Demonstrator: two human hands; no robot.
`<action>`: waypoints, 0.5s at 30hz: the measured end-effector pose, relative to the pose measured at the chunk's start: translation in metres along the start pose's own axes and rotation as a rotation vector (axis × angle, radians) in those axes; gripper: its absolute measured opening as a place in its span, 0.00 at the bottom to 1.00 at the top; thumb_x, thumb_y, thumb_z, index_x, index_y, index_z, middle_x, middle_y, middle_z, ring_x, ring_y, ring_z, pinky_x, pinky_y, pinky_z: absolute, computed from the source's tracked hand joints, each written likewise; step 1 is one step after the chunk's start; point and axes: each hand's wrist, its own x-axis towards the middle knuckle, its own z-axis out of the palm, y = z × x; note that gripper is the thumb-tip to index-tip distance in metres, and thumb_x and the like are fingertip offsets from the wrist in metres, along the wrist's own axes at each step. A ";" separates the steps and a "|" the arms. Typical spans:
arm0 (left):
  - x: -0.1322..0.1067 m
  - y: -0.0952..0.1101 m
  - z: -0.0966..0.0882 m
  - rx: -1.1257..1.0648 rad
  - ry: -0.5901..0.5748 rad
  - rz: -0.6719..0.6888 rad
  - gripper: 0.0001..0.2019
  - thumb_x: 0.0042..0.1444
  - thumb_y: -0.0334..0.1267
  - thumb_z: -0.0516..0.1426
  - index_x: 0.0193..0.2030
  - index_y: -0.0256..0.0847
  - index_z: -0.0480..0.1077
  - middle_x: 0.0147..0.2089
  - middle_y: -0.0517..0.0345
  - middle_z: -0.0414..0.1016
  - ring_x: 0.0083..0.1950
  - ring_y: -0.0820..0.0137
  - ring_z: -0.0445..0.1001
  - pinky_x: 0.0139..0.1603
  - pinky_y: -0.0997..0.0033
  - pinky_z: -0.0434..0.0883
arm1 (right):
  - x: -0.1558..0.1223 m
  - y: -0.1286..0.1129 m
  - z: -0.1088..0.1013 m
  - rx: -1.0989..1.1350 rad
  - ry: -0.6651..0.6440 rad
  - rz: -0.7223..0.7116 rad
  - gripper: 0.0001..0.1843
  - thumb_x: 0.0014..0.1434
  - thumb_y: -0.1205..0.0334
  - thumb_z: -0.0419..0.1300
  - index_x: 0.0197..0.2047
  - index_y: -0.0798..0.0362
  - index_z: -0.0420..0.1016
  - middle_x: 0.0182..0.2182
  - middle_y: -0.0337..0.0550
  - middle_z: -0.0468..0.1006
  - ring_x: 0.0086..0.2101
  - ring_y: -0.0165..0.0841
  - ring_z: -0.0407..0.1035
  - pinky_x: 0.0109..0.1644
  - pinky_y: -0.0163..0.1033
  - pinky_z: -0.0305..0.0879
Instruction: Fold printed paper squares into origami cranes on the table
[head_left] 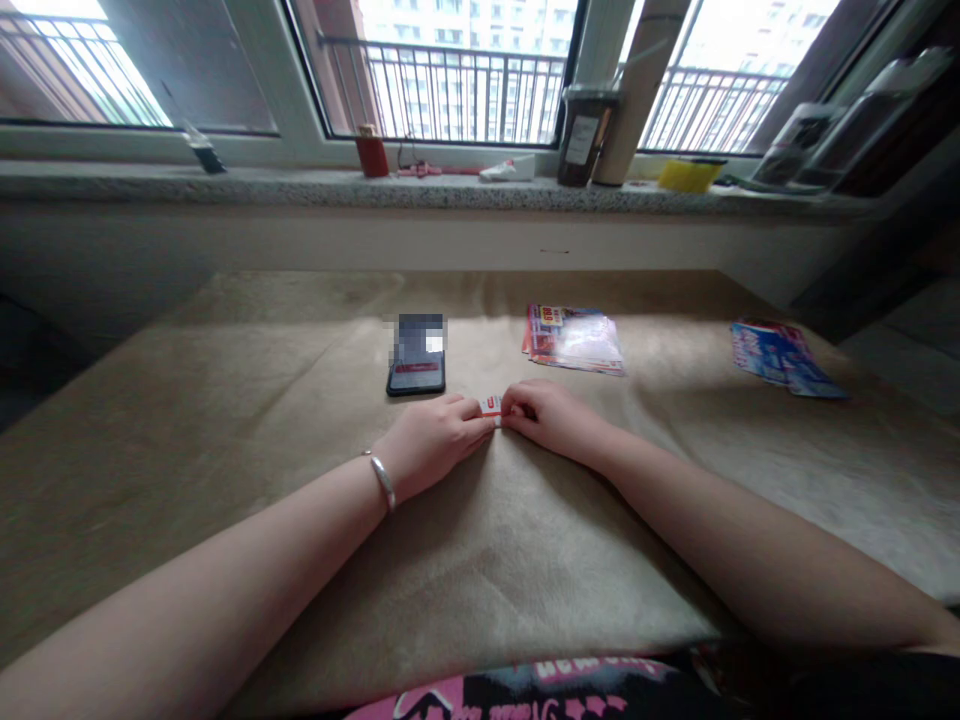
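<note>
Between my two hands is a small white piece with red print (491, 405), like a card or packet; my fingers cover most of it. My left hand (435, 437), with a silver bracelet at the wrist, pinches its left side. The fingers of my right hand (551, 415) are curled closed on its right side. Just beyond my left hand lies a dark phone (417, 378) with its screen up. A stack of colourful printed leaflets or packets (574, 340) lies beyond my right hand.
More blue and pink printed sheets (787, 358) lie at the right of the cloth-covered table (300, 450). On the stone windowsill (300, 188) stand a red container (371, 155), a dark lidded jar (585, 135), a cardboard tube (637, 90) and a yellow item (688, 176).
</note>
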 end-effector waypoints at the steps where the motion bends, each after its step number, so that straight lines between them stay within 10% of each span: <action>1: 0.000 0.000 0.000 0.000 -0.005 -0.003 0.11 0.64 0.39 0.49 0.42 0.42 0.73 0.34 0.58 0.71 0.35 0.72 0.68 0.31 0.74 0.64 | 0.000 0.000 0.000 -0.003 -0.001 0.006 0.02 0.55 0.68 0.59 0.30 0.54 0.71 0.25 0.36 0.69 0.29 0.28 0.61 0.33 0.32 0.55; 15: 0.002 0.002 -0.004 -0.019 -0.088 -0.055 0.11 0.64 0.39 0.49 0.41 0.43 0.73 0.36 0.57 0.70 0.35 0.71 0.68 0.32 0.74 0.64 | -0.007 -0.002 -0.006 -0.155 -0.013 -0.028 0.04 0.57 0.66 0.59 0.31 0.55 0.75 0.29 0.41 0.72 0.33 0.31 0.65 0.37 0.33 0.58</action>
